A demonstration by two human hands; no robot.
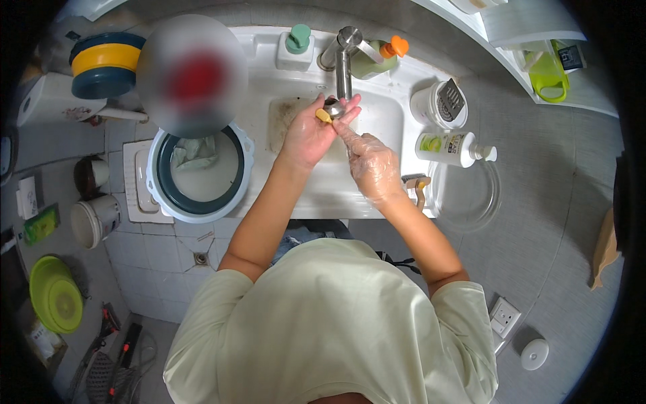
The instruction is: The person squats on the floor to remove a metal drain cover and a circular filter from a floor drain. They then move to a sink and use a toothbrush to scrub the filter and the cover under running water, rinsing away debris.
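My left hand [307, 138] is bare, palm up under the tap [344, 71] over the white sink [380, 128]. Near the base of its thumb it holds a small yellow piece [324, 116] whose kind I cannot make out. A rounded shiny metal part [334, 108] sits right beside that piece, at the spout's end. My right hand [372, 165] wears a clear plastic glove. Its index finger stretches to the left palm, close to the yellow piece, while the other fingers curl inward. No object shows in this hand.
Left of the sink, a blue-rimmed basin [155, 182] holds whitish water and a pale cloth [195, 153]. A soap bottle with a green top [295, 50] and an orange-topped pump bottle [370, 64] flank the tap. At right are a white tub [427, 104] and a white bottle [447, 148].
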